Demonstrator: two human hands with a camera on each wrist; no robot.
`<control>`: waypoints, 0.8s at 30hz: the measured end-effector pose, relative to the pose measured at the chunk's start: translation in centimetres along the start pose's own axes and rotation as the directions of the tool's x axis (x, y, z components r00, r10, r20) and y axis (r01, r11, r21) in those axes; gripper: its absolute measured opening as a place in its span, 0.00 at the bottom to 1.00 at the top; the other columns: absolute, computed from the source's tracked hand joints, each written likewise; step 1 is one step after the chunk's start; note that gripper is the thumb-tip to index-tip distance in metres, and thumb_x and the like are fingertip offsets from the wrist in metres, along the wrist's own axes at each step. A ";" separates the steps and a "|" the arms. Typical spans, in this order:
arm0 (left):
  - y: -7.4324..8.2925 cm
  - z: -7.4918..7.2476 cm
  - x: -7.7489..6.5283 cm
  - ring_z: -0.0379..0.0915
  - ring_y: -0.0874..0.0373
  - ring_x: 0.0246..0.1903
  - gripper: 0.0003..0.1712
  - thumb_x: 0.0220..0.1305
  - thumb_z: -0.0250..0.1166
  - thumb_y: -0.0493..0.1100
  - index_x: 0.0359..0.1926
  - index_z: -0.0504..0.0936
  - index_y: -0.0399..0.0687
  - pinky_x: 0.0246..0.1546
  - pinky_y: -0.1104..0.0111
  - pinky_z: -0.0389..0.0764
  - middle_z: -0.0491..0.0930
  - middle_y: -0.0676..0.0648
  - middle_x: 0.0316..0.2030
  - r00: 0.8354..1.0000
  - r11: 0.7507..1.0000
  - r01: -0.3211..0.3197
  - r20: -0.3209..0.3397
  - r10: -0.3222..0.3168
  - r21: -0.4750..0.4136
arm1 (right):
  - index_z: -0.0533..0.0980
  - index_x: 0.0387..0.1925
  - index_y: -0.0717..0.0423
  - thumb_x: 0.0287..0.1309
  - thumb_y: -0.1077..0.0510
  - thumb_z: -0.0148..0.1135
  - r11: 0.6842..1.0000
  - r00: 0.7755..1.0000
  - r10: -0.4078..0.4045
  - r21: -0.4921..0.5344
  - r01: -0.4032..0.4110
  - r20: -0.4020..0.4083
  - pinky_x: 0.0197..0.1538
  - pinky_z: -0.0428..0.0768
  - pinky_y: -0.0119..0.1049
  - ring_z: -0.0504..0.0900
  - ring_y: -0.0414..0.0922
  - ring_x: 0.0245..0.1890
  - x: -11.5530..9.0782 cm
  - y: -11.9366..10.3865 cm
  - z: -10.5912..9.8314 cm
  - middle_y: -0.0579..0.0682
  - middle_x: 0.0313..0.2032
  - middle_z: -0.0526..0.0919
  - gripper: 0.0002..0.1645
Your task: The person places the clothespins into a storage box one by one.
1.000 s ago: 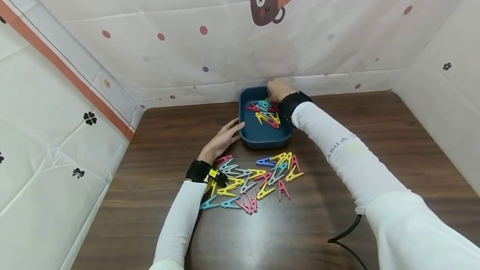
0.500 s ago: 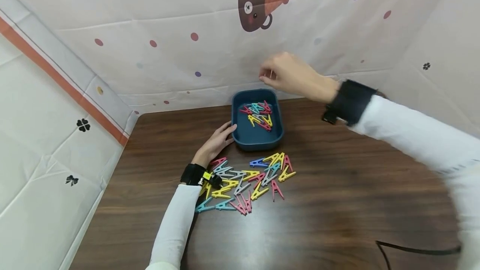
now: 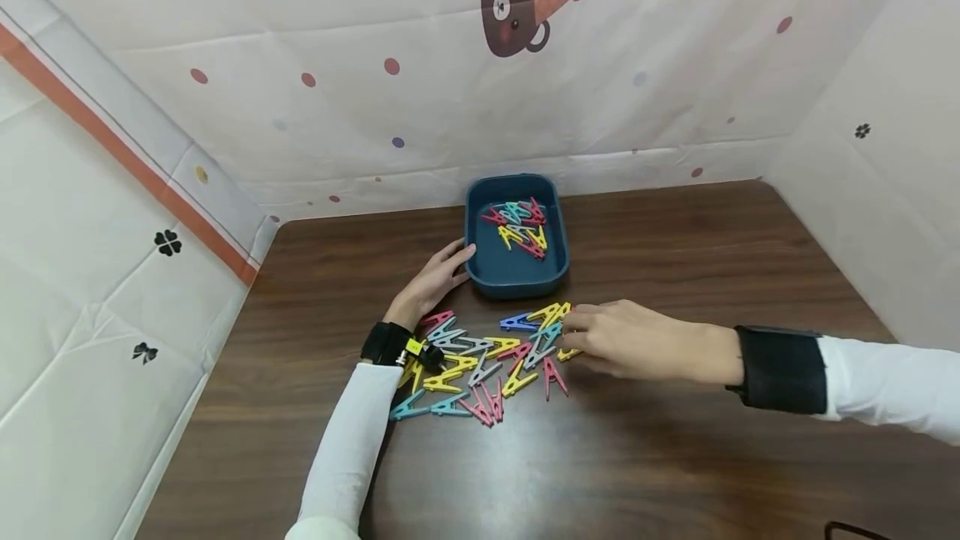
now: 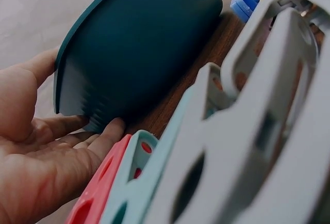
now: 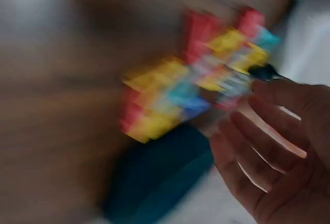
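Observation:
My left hand (image 3: pixel 435 280) rests against the left wall of a dark blue plastic bin (image 3: pixel 517 280), fingers extended. In the left wrist view, that hand (image 4: pixel 56 146) touches the bin's outer side (image 4: pixel 139 48). Several clothespins (image 3: pixel 517 232) in red, yellow, teal and grey lie inside the bin. In front of it spreads a loose pile of coloured clothespins (image 3: pixel 480 373). My right hand (image 3: pixel 637 340) reaches over the pile's right edge, partly covering a yellow clothespin (image 3: pixel 567 354). In the blurred right wrist view, the right hand (image 5: pixel 273 157) has loosely bent fingers and nothing visible in its grasp.
Everything stands on a brown wooden table (image 3: pixel 300 307). White patterned sheeting (image 3: pixel 337 123) hangs behind and along both sides, close to the bin's far end. A dark cable (image 3: pixel 855 530) shows at the lower right.
My right hand has come out of the bin, swung up to the right, and come down at the clothespin pile's right edge. The left hand stays at the bin.

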State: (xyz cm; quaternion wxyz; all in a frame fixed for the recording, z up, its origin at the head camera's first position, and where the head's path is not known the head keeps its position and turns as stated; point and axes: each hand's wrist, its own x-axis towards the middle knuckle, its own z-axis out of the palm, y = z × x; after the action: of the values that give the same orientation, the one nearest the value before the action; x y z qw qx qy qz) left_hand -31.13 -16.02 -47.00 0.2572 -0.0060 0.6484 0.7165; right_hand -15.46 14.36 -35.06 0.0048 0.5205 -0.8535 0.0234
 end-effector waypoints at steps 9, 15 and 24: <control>0.3 0.1 0.1 0.51 0.54 0.79 0.42 0.76 0.59 0.54 0.82 0.50 0.54 0.78 0.56 0.63 0.50 0.48 0.81 0.999 0.999 0.035 -0.017 -0.035 0.004 | 0.85 0.50 0.52 0.53 0.55 0.79 1.000 0.999 0.008 0.000 -0.008 0.046 0.42 0.87 0.33 0.81 0.40 0.40 -1.1 3.2 5.7 0.48 0.46 0.85 0.21; 0.2 0.1 -0.1 0.50 0.53 0.80 0.41 0.77 0.58 0.53 0.82 0.50 0.53 0.78 0.56 0.62 0.50 0.47 0.81 1.000 1.000 0.004 -0.011 -0.004 -0.006 | 0.85 0.46 0.51 0.55 0.54 0.78 0.998 1.000 -0.029 -0.062 0.029 0.011 0.44 0.87 0.34 0.81 0.41 0.40 -0.8 3.0 6.2 0.47 0.44 0.86 0.17; 0.1 0.1 -0.1 0.50 0.54 0.80 0.41 0.77 0.58 0.53 0.82 0.50 0.54 0.78 0.56 0.62 0.49 0.48 0.81 1.000 1.000 0.015 -0.015 -0.015 -0.004 | 0.85 0.45 0.48 0.55 0.53 0.78 0.991 0.997 -0.076 -0.110 0.077 0.012 0.45 0.80 0.38 0.80 0.43 0.42 -0.5 3.3 5.5 0.45 0.43 0.87 0.16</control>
State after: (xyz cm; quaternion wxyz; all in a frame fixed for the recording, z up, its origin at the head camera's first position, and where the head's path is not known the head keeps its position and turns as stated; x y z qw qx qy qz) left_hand -31.06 -15.93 -46.82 0.2577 -0.0167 0.6487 0.7158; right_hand -18.05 16.05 -40.70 0.0311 0.5520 -0.8328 -0.0261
